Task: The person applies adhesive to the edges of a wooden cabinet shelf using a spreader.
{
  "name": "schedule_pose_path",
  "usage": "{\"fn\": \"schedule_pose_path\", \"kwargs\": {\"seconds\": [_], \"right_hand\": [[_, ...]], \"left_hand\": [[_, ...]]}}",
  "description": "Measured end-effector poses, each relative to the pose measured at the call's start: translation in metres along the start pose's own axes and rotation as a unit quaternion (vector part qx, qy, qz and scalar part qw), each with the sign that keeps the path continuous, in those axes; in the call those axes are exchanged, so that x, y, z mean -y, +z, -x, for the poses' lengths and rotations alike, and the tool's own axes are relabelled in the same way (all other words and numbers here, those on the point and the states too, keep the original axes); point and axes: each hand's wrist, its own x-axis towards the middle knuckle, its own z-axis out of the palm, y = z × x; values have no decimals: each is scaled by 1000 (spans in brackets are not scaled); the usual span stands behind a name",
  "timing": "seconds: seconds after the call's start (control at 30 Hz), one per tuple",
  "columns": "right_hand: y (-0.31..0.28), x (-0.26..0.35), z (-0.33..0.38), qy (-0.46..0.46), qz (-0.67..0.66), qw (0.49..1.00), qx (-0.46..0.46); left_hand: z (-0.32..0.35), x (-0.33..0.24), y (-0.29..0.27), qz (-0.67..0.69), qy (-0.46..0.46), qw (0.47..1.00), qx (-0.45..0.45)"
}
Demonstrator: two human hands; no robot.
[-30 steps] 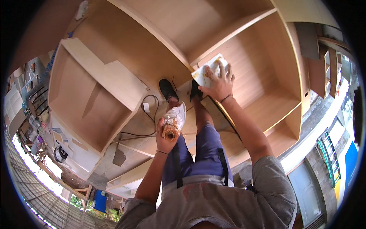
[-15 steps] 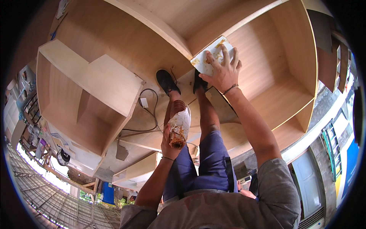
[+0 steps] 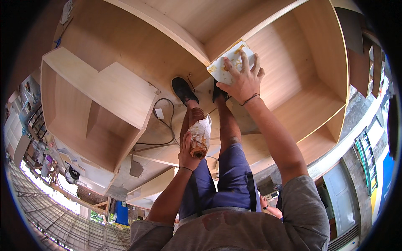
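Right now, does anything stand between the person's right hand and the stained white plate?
No, nothing visible does: the right hand lies directly on the stained white plate. The brown-stained bundle is apart from both, in the left hand.

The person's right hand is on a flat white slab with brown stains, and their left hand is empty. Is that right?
Not quite: the left hand isn't empty. The head view shows it holding a crumpled white wrapped roll with a brown-stained end. The right hand is indeed on the flat white slab with brown stains.
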Motion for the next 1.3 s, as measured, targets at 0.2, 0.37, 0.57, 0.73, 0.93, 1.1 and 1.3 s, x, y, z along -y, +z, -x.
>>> {"fn": "schedule_pose_path", "kwargs": {"seconds": [0.2, 0.37, 0.57, 0.73, 0.93, 1.1, 1.3], "right_hand": [[-12, 3, 7, -1, 6, 1000, 14], [0, -1, 0, -4, 14, 1000, -2], [-10, 3, 3, -1, 18, 1000, 21], [-5, 1, 0, -5, 9, 1000, -2], [-7, 2, 0, 3, 8, 1000, 10], [-4, -1, -10, -10, -2, 1000, -13], [-12, 3, -6, 16, 13, 999, 34]], "left_hand": [[-1, 5, 0, 5, 11, 1000, -3], [-3, 2, 0, -3, -1, 1000, 7], [-3, 8, -1, 1, 0, 1000, -1], [-2, 7, 0, -8, -10, 1000, 8], [-4, 8, -3, -7, -13, 1000, 7], [-4, 8, -1, -4, -13, 1000, 10], [-4, 11, -2, -17, -13, 1000, 8]]}}
